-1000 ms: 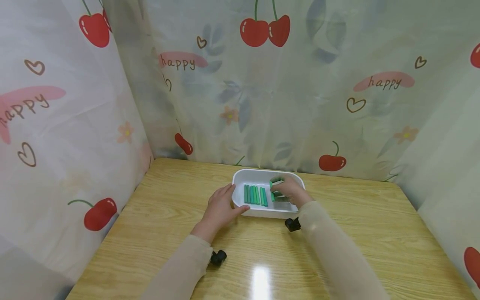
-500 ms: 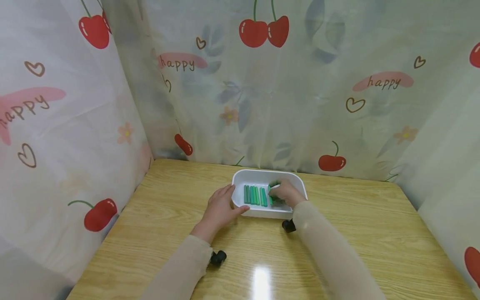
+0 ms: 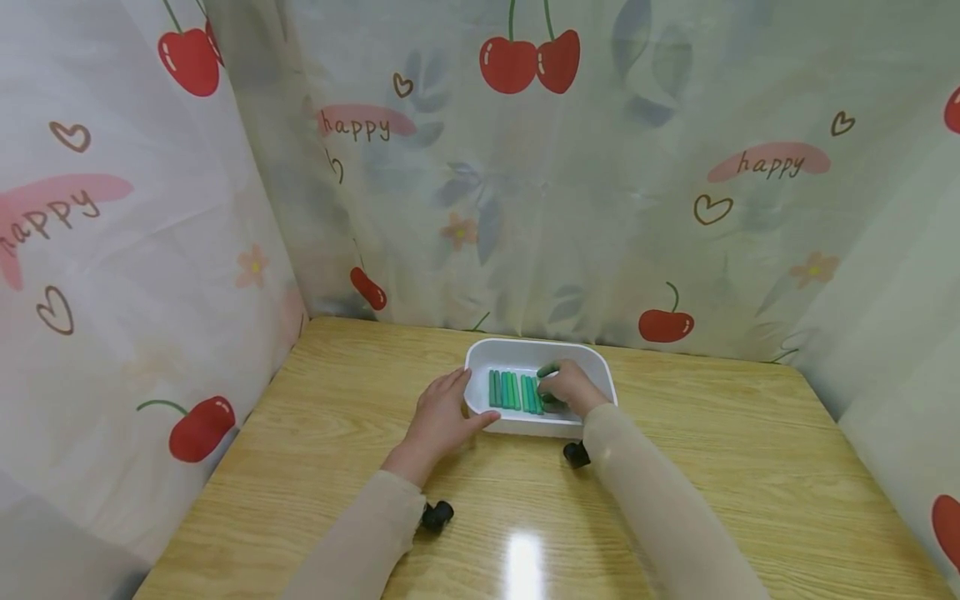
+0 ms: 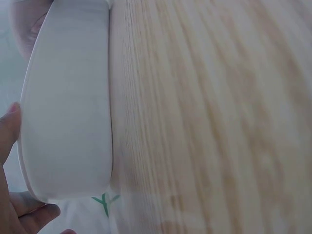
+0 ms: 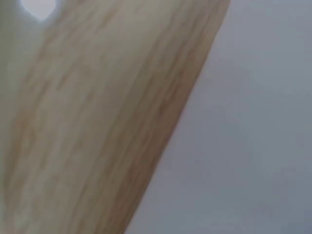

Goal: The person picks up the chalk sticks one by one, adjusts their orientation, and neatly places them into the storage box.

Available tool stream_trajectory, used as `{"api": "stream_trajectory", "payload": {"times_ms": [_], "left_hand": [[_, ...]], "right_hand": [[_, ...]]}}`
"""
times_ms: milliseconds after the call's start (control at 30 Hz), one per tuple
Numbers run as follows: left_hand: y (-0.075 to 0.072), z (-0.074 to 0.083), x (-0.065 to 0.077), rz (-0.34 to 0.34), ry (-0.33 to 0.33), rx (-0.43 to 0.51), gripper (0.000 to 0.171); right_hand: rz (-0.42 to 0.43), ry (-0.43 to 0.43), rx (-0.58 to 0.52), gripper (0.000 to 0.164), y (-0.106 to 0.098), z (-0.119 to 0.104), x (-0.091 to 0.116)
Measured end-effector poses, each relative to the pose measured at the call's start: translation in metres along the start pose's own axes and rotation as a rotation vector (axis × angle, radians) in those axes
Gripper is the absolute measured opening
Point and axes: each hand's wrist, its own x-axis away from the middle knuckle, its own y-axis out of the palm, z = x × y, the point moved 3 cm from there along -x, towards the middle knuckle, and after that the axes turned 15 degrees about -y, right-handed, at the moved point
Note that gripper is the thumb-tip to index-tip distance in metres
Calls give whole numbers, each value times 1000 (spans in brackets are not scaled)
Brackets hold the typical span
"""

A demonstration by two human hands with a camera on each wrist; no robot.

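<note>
A white plastic tray (image 3: 536, 427) sits near the back of the table. Inside it, green and teal pastel sticks (image 3: 505, 390) lie side by side in a row with a small gap partway along. My left hand (image 3: 438, 417) holds the tray's left end, thumb at the front and fingers along the side; in the left wrist view its thumb (image 4: 9, 127) touches the rim. My right hand (image 3: 572, 387) reaches into the tray and pinches a green stick (image 3: 538, 398) at the row's right end, partly hidden by the fingers. Green smudges show on the fingertips.
The wooden table (image 3: 510, 492) extends around the tray. Behind and beside it hang patterned curtains (image 3: 540, 208). A black wrist camera (image 3: 437, 517) is on the left wrist, and another black wrist camera (image 3: 577, 454) on the right.
My right hand has moved left inside the tray, bringing a green stick down against the right end of the row. The left hand stays on the tray.
</note>
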Motion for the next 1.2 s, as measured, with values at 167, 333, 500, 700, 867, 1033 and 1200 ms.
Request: {"api": "stream_trajectory", "payload": {"times_ms": [167, 333, 500, 700, 867, 1033, 1200], "left_hand": [[1, 0, 0, -1, -4, -7, 97], [0, 1, 1, 0, -5, 0, 97], [1, 1, 0, 1, 0, 0, 96], [1, 0, -1, 10, -1, -12, 98], [2, -1, -2, 10, -17, -2, 98], [3, -1, -1, 9, -20, 3, 97], [2, 1, 0, 11, -8, 0, 97]], "right_hand": [[-5, -13, 30, 37, -6, -1, 4], [-13, -5, 28, 35, -13, -5, 11], [-30, 12, -26, 35, -18, -10, 20], [-32, -31, -39, 37, -24, -17, 28], [-27, -57, -41, 37, -29, -23, 35], [-26, -77, -30, 38, -35, -27, 43], [-18, -94, -24, 38, -43, -30, 56]]}}
